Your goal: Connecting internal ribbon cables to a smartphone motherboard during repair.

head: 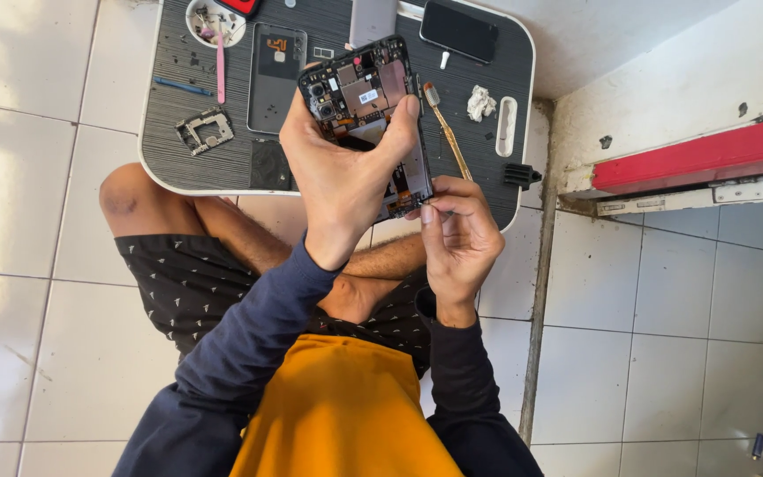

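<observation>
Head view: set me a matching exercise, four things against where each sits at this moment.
Things:
1. opened phone
2. screwdriver
3. pink tool
4. intact dark phone

Places:
A. lying screen-up at the tray's far right corner
B. gripped by the left hand
C. reaching from the white dish onto the tray
D. pinched in the right hand, tip up

Pairs: 1-B, 2-D, 3-C, 4-A

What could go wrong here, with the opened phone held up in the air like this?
The left hand holds the opened phone above the small table, so a slip might drop it. The right hand pinches at its lower edge; a tiny part could fall to the tiled floor. The screwdriver lies loose and may roll.
</observation>
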